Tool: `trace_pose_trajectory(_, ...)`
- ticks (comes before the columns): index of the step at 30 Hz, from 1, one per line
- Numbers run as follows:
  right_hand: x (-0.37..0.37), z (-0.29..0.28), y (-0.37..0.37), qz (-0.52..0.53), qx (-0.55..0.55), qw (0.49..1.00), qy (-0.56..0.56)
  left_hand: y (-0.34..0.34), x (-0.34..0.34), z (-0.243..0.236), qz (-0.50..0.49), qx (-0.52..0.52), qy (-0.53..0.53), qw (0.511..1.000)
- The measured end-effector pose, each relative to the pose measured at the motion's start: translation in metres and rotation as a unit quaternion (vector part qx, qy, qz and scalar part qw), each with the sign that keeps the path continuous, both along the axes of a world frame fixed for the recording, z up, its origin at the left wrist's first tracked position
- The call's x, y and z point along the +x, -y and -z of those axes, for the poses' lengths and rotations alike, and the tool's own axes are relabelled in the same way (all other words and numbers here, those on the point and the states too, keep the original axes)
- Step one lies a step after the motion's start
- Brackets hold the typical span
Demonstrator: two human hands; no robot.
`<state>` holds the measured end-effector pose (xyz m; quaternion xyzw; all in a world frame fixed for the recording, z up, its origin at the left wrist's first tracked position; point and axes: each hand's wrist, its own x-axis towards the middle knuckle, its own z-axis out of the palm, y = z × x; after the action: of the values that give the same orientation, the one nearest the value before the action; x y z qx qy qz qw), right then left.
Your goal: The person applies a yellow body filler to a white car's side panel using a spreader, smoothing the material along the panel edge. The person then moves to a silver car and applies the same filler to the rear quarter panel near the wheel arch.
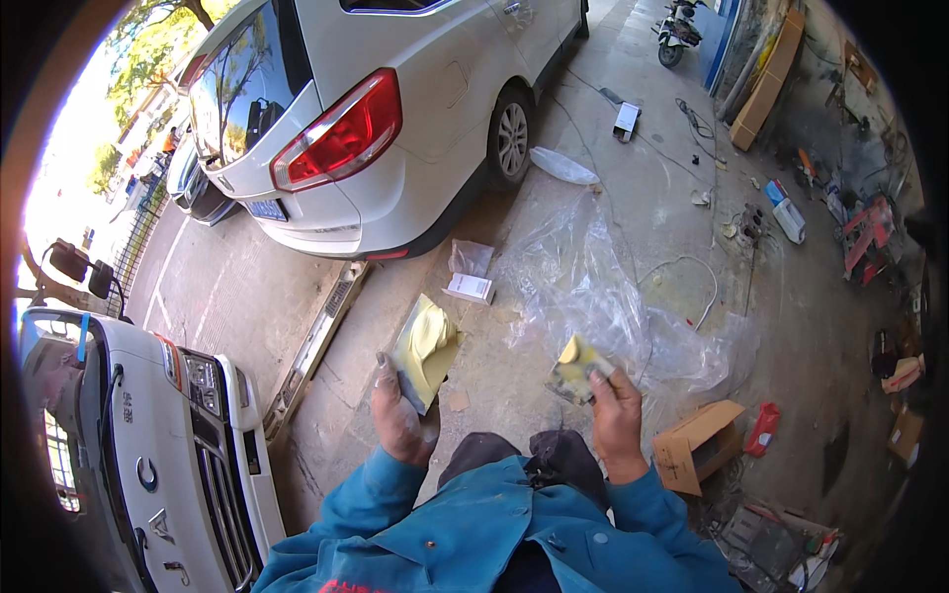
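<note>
My left hand (400,415) grips a flat board (419,387) by its lower edge, thumb along the left side. A thick, smeared mound of pale yellow putty (427,341) covers the board's face. In my right hand (615,415) a small flat spreader (569,380) is pinched between thumb and fingers. Yellow paste sits on the spreader's upper edge, and its face is smudged grey. The two hands are apart, in front of my body at about waist height. Both forearms wear blue sleeves.
A white car (425,208) stands ahead; a white truck (148,455) is close on my left. Crumpled clear plastic sheeting (583,267) and a small white box (470,288) lie on the concrete. To the right are an open cardboard box (697,447), cables and scattered clutter.
</note>
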<state>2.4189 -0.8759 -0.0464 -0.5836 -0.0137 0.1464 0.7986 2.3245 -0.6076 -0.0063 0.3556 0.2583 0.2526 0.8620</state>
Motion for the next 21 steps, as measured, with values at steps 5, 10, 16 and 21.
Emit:
trace_pose_trajectory(5,0.183,0.006,0.003,0.073,0.222,0.955,-0.181,-0.020,0.098,-0.017,-0.017,-0.013,-0.011,1.000)
trace_pose_trajectory(10,0.311,0.066,-0.032,0.096,0.242,0.931,-0.255,-0.056,0.199,0.008,-0.009,-0.036,-0.039,0.999)
trace_pose_trajectory(16,0.450,0.108,-0.117,0.113,0.228,0.910,-0.326,-0.140,0.370,0.010,0.020,-0.035,0.031,0.999)
trace_pose_trajectory(21,0.575,0.118,-0.197,0.105,0.240,0.915,-0.307,-0.225,0.510,-0.020,0.022,0.022,0.041,0.999)
